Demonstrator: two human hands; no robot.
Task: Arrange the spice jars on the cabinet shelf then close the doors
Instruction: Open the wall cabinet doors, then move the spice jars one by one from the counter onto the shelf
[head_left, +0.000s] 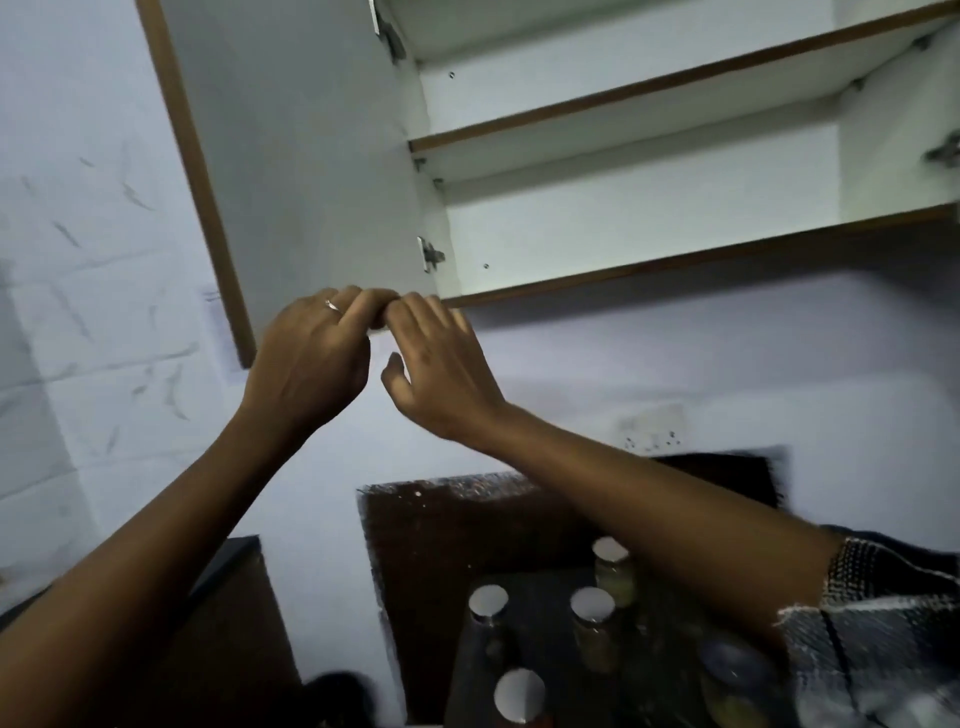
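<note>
It was a home kitchen: a white wall cabinet (623, 218) hung above steel-lidded spice jars (592, 605) on a dark surface (545, 644).

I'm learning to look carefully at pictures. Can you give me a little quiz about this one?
1. True or false: the shelves already hold jars.
2. Where do both hands touch? A) a jar lid B) the bottom edge of the open door C) the wall socket
3. Fill in: the left hand wears a ____ on one finger.

Key
1. False: the shelves in view are bare; the jars stand below.
2. B: the left hand and the right hand meet there.
3. ring
</note>
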